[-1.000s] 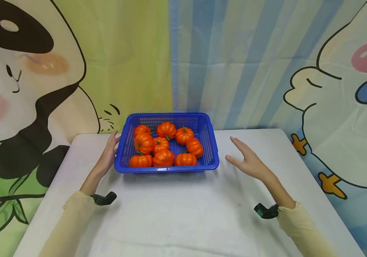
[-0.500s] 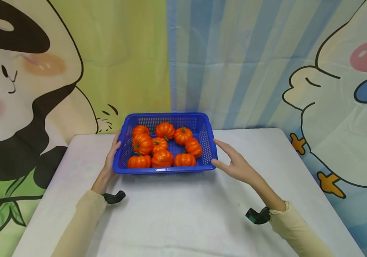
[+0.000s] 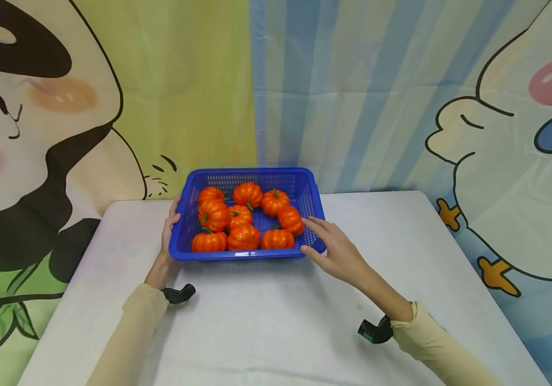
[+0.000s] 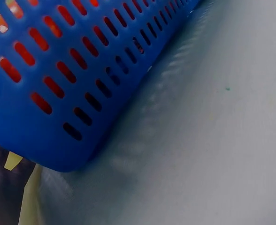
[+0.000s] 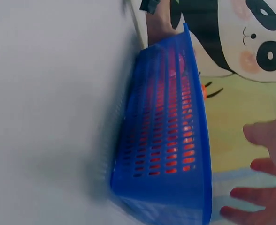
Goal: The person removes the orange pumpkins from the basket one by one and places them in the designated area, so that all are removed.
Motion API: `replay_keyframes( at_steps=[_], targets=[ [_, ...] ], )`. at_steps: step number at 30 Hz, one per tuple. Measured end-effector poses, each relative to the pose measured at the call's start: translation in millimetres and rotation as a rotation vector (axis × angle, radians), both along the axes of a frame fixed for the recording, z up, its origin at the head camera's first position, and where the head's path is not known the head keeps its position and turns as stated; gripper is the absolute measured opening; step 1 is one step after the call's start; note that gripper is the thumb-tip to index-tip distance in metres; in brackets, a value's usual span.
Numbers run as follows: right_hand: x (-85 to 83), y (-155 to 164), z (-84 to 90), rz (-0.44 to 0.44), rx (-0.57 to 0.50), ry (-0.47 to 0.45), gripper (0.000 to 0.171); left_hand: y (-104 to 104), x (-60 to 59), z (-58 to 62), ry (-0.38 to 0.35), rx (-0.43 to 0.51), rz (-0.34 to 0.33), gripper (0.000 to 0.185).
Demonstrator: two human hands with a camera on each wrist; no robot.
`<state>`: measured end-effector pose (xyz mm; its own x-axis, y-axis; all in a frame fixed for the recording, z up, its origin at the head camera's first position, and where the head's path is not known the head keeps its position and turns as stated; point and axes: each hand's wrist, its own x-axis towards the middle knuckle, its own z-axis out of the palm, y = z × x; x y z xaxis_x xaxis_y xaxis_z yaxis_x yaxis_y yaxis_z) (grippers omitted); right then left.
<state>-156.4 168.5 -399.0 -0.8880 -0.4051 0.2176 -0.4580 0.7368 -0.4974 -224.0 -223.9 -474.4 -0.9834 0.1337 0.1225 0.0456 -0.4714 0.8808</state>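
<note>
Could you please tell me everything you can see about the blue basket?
The blue basket is rectangular and looks plastic, with rounded corners, a solid rim and walls pierced by rows of slots. It stands upright on the white table, near the far edge. Nine orange pumpkins show inside, leaving some floor bare. The left grip rests against its left side; the right grip is over its right side, contact unclear.

Blue basket (image 3: 247,255), orange pumpkins (image 3: 243,237), white tabletop (image 3: 266,327), cream sleeves (image 3: 128,335), blue-striped and yellow-green backdrop (image 3: 377,107)
</note>
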Motion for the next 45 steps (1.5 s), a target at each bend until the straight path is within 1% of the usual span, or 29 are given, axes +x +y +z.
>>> replay_keyframes(
  at_steps=[3,6,9,14,16,19,23,29,33,38,40,45],
  targets=[
    [2.5,-6.5,2.4,-0.029,0.019,0.007,0.057,1.9,-1.3,0.6,0.005,0.06,-0.008,0.06],
    [3.3,-12.8,5.6,-0.02,0.012,-0.01,0.056,4.3,-3.5,0.8,0.006,0.08,-0.015,0.061],
    [2.3,-19.1,7.8,0.017,-0.008,-0.041,0.056,5.8,-4.4,1.0,0.012,0.111,-0.019,0.061],
    [-0.6,-28.8,7.2,0.084,-0.043,-0.078,0.054,6.5,-5.1,0.1,0.034,0.107,0.01,0.06],
    [-3.0,-33.5,6.9,0.121,-0.056,-0.08,0.052,6.9,-5.1,0.1,0.036,0.08,0.028,0.061],
    [-8.2,-43.6,9.7,0.167,-0.062,-0.094,0.05,6.6,-5.0,0.2,0.035,0.084,0.031,0.061],
    [-22.0,-63.3,13.9,0.22,-0.049,-0.121,0.047,4.9,-3.9,-0.1,0.035,0.092,0.033,0.06],
    [-54.3,-103.1,20.1,0.303,-0.005,-0.172,0.048,4.8,-1.2,0.3,0.042,0.093,0.055,0.06],
    [-74.2,-132.2,27.4,0.341,0.085,-0.184,0.051,5.6,0.5,0.0,0.022,0.109,0.064,0.059],
    [-95.4,-166.6,32.5,0.383,0.199,-0.187,0.054,6.3,2.0,-0.8,0.033,0.098,0.071,0.059],
    [-102.2,-177.6,32.7,0.387,0.238,-0.192,0.055,7.0,2.4,-0.8,0.033,0.086,0.063,0.06],
    [-114.5,-196.7,31.3,0.411,0.33,-0.204,0.059,8.9,1.8,0.6,0.011,0.104,0.06,0.059]
  ],
)
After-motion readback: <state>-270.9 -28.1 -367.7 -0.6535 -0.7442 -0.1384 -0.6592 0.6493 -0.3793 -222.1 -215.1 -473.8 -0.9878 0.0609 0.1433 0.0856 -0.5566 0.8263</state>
